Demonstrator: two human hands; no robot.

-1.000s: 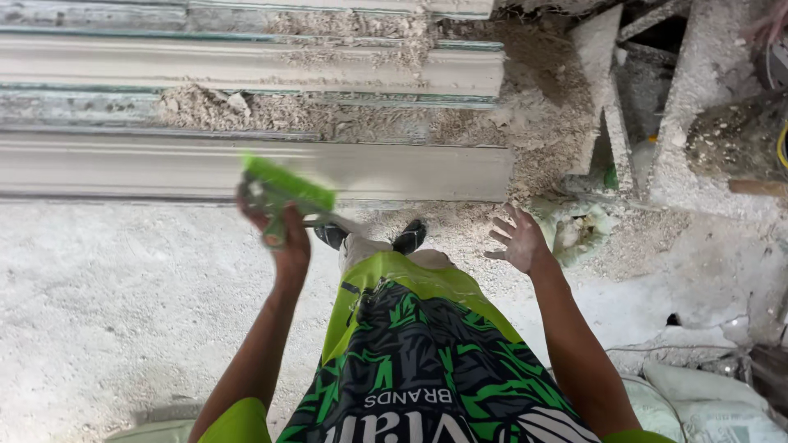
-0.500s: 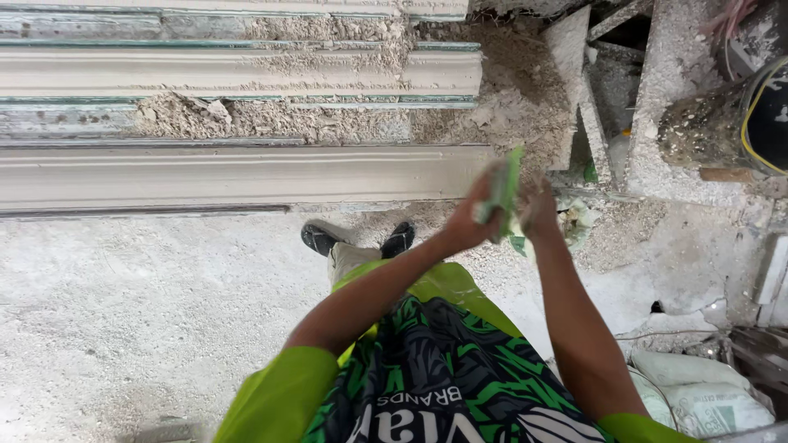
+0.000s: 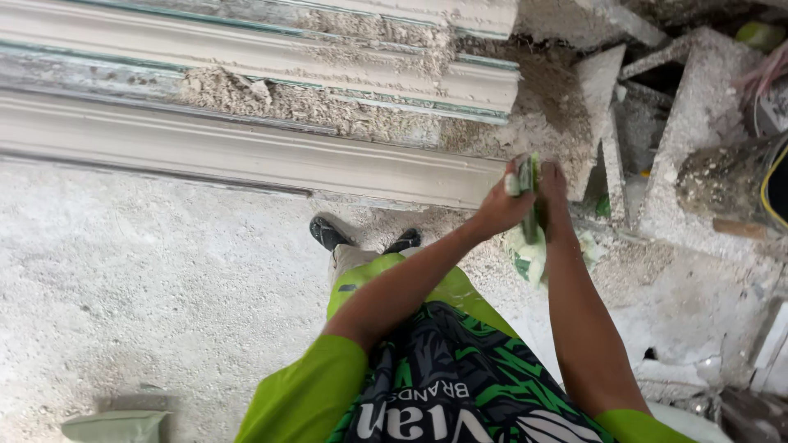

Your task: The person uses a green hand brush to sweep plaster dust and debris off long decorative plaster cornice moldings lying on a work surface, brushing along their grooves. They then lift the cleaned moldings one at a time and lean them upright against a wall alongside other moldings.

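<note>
— Hands first: where are they and what have they got?

— Both are raised together out in front of the body, just past the near end of the long white moulding (image 3: 246,152). The left hand (image 3: 501,205) and the right hand (image 3: 552,193) are pressed against either side of a thin green tool (image 3: 529,193), which stands on edge between them. The left hand's fingers are curled shut around it; the right hand lies flat against its other face, so whether that hand truly clasps it I cannot tell.

— What kind of tool?

— Too narrow from this angle to say; only a green strip with a pale patch near the top shows.

— And around them?

— Below the hands a crumpled pale green rag or bag (image 3: 525,258) lies on the dusty floor (image 3: 148,312). Behind the moulding, more white lengths (image 3: 263,53) are stacked with crumbled plaster heaped between them. Broken slabs (image 3: 689,123) lean to the right. Two dark shoes (image 3: 365,238) sit just beside the moulding's edge.
</note>
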